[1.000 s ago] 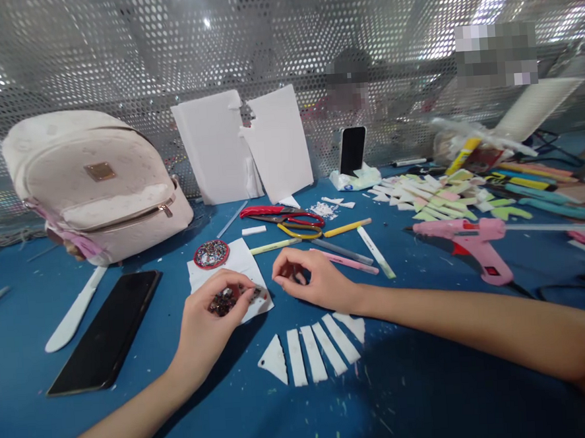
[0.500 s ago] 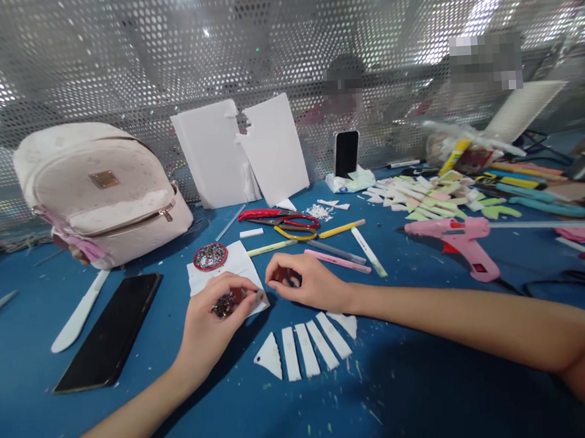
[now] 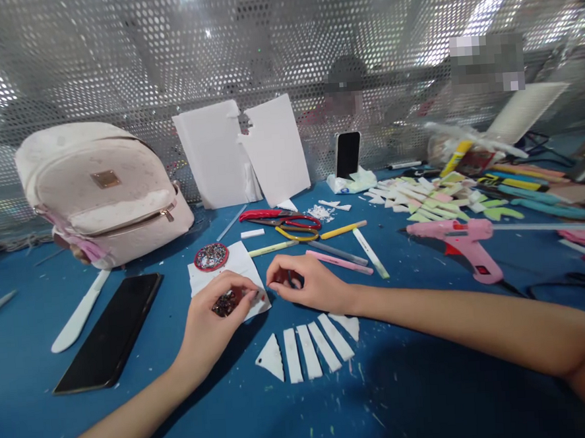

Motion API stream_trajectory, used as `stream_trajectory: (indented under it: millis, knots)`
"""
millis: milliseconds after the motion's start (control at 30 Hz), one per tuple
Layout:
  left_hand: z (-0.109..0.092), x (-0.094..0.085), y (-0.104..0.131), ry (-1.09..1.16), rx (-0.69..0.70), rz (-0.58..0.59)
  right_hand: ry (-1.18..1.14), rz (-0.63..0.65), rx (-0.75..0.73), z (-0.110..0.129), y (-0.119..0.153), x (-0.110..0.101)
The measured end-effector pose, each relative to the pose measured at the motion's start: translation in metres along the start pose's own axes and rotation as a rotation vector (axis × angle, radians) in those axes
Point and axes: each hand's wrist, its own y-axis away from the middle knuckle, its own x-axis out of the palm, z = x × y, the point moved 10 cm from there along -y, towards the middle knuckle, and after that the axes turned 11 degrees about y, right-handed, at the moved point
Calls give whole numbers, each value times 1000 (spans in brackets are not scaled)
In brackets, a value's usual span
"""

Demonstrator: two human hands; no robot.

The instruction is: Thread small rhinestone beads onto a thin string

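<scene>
My left hand [image 3: 219, 309] is curled over a white paper sheet [image 3: 248, 268], its thumb and forefinger pinched on something too small to make out. A cluster of dark shiny beads [image 3: 224, 305] shows inside the curve of its fingers. Just to the right, my right hand [image 3: 309, 281] has its fingers curled and fingertips together; anything between them is hidden. On the paper's upper left lies a round red-rimmed piece [image 3: 211, 257] filled with dark specks. Below my hands, several white strips [image 3: 309, 350] fan out between a toothed triangular piece [image 3: 271, 359] and another white piece [image 3: 347, 324].
Scissors [image 3: 283, 221] and markers [image 3: 339, 262] lie beyond my hands. A pink glue gun [image 3: 459, 238] rests on the right near cut foam pieces [image 3: 420, 198]. A black phone [image 3: 110, 332], white knife [image 3: 80, 311] and backpack [image 3: 107, 197] are on the left.
The whole view has shifted very slightly. Both hands keep almost the same place and pose.
</scene>
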Motion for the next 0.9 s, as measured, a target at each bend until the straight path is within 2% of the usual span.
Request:
stream_trajectory:
  millis: [667,900]
  knots:
    - [2,2,-1,1,8,17,-51,6,-32,1,1,1]
    - [-2,6,1,14,31,65,-32,12,-67,3,2,3]
